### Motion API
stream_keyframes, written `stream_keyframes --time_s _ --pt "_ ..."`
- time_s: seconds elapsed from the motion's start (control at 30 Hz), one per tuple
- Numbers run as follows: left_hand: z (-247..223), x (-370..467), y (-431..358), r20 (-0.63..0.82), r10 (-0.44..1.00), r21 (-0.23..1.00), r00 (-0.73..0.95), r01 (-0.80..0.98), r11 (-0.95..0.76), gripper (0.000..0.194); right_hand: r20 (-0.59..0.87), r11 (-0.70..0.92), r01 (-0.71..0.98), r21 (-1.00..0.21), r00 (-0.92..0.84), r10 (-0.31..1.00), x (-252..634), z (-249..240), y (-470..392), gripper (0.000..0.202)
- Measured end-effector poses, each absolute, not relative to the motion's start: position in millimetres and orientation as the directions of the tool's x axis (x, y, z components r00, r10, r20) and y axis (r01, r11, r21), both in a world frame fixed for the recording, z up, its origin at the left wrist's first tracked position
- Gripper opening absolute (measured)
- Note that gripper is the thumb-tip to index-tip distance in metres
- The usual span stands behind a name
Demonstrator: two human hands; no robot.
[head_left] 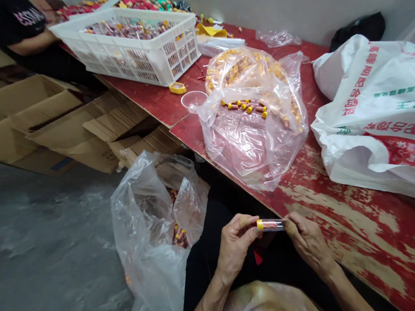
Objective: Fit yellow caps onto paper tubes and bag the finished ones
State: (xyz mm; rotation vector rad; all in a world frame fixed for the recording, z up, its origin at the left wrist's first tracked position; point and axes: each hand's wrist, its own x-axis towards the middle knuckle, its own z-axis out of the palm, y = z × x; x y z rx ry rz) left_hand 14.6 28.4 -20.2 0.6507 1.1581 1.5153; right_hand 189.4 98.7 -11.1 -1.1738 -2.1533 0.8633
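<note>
You hold the small clear tube [270,225] level between both hands, low over your lap at the near edge of the red table [364,235]. Your left hand [235,246] is pinched shut on its yellow-capped end, thumb and forefinger closed around the cap, while your right hand [308,240] grips the opposite end with fingertips closed on it. An open clear bag [152,228] of filled tubes sits just left of your left hand.

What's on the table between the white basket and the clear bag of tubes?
In the head view, a small clear cup and a yellow cap lie on the red table between the white basket and the clear bag.
</note>
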Motion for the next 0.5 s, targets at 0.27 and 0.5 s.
stream_keyframes --time_s 0.27,0.5 --pt "-18.7 13.8 31.0 -0.204 0.942 0.906 -0.266 -0.416 0.079 0.021 0.059 0.375 0.521 -0.767 -0.525 0.849 192.2 -5.6 100.8 0.027" --pt "-23.3 16.0 31.9 -0.223 0.931 0.902 -0.289 -0.423 0.085 0.018 0.037 0.322 0.493 -0.808 -0.503 0.864 191.6 -7.5 100.1 0.029"
